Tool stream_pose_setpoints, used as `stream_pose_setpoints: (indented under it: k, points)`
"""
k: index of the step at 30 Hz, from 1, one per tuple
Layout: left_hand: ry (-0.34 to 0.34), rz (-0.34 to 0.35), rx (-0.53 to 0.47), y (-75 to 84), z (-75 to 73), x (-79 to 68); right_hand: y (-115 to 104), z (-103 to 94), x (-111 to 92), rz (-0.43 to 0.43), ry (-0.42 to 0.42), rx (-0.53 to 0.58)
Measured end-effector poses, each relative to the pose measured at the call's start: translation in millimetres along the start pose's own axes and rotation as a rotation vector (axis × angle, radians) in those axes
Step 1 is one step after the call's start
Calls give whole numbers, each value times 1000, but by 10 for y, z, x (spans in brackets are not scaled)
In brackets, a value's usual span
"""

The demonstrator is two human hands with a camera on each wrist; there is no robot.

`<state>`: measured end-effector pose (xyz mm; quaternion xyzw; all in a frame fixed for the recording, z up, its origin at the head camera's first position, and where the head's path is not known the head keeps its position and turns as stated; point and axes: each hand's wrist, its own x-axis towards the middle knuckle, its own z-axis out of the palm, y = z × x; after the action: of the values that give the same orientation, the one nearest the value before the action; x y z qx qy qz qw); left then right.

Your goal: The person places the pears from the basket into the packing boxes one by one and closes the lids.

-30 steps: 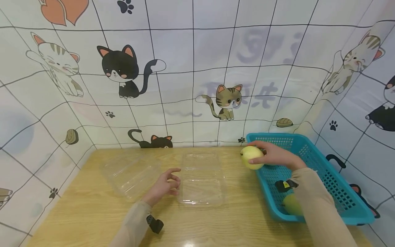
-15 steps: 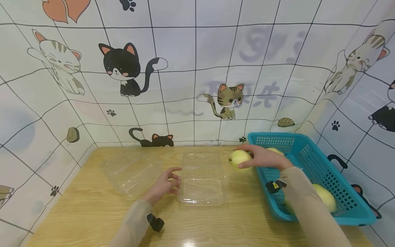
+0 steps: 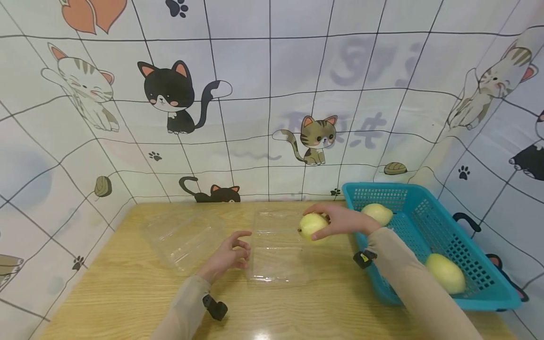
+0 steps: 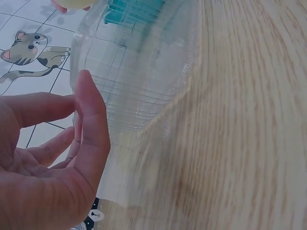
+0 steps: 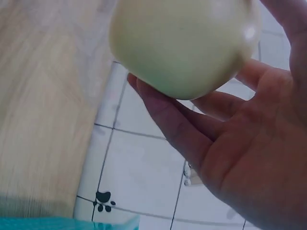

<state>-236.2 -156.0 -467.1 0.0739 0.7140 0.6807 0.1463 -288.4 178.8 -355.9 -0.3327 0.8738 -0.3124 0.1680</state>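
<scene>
In the head view my right hand [image 3: 342,220] grips a shiny, pale yellow-green apple [image 3: 313,226], with a dark stem at its left end. The apple is held above the right edge of a clear plastic container [image 3: 278,264]. The right wrist view has the apple [image 5: 182,43] close up, with fingers beneath and beside it. My left hand [image 3: 229,252] stays at the container's left side. In the left wrist view, its bent fingers meet the clear wall [image 4: 139,91]; whether they pinch it is unclear.
On the right stands a blue perforated basket [image 3: 463,236] with a pale yellow fruit [image 3: 377,214] near its left rim and a larger oblong one [image 3: 445,273] at its front. Another clear plastic piece [image 3: 182,236] lies left. A cat-print cloth [image 3: 250,108] hangs behind the table.
My right hand has carried the apple leftward from the basket's rim to the container's right edge. The fruits in the basket are now uncovered. My left hand has hardly moved.
</scene>
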Motion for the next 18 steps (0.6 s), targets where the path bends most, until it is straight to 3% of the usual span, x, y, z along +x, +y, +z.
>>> stream_pose_setpoints:
  k: [18]
  points:
    - [-20,-30,-55,-48,1,-20,-160,374,251,-91,-117,-112]
